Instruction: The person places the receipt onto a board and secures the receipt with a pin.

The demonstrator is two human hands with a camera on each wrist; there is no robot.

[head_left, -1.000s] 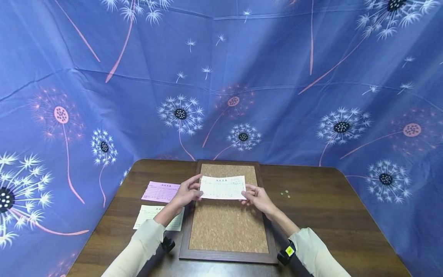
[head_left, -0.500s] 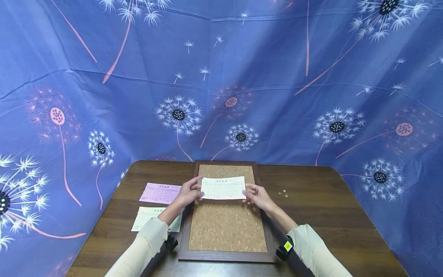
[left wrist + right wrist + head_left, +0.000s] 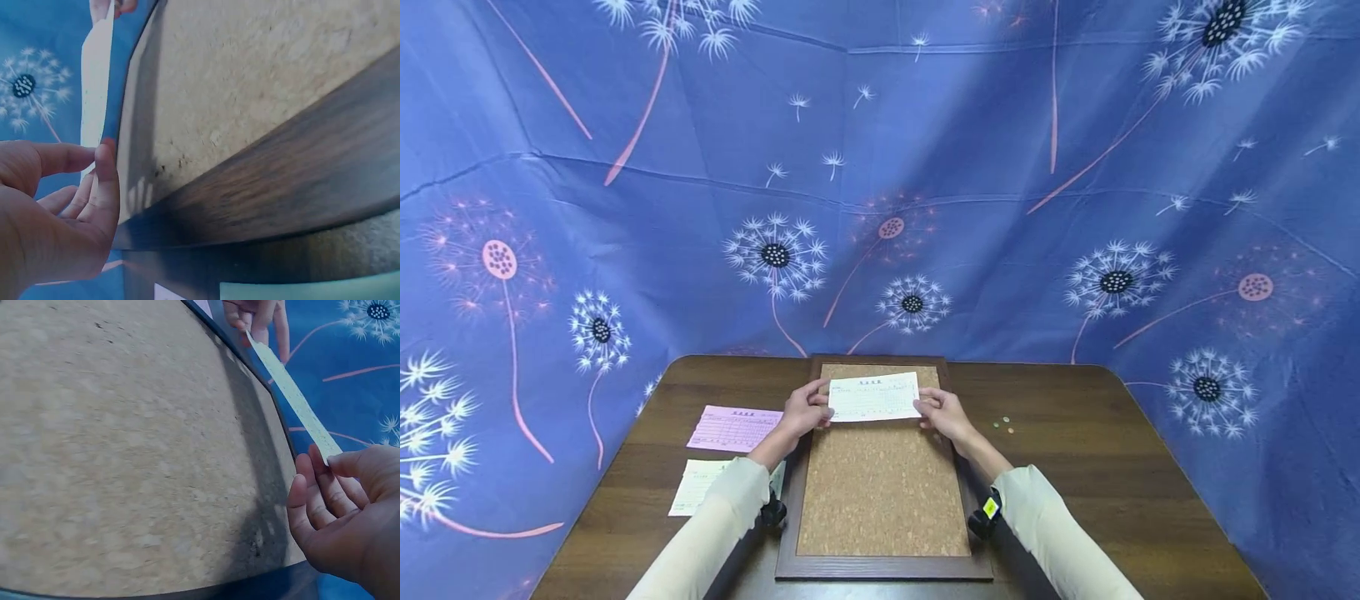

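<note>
A white printed form slip [image 3: 874, 397] is stretched between both hands, above the upper part of a framed cork board [image 3: 883, 500]. My left hand [image 3: 802, 410] pinches its left edge between thumb and fingers. At the opposite edge, my right hand [image 3: 945, 414] pinches the slip the same way. Both wrist views show the slip [image 3: 97, 81] nearly edge-on and raised off the cork, its shadow falling across the board. The right hand's last fingers [image 3: 299, 503] stay loosely bent beside the paper.
Left of the board lie a pink form slip [image 3: 735, 428] and, nearer, a pale green one [image 3: 696, 486], partly covered by the left sleeve. Several small thumbtack-like pieces [image 3: 1006, 419] lie on the wooden table [image 3: 1097, 467] at right. A blue dandelion-patterned cloth [image 3: 985, 208] hangs behind.
The view has turned slightly, so everything sits further left in the picture. Both hands have raised the white slip a little towards the board's top edge, keeping their pinch.
</note>
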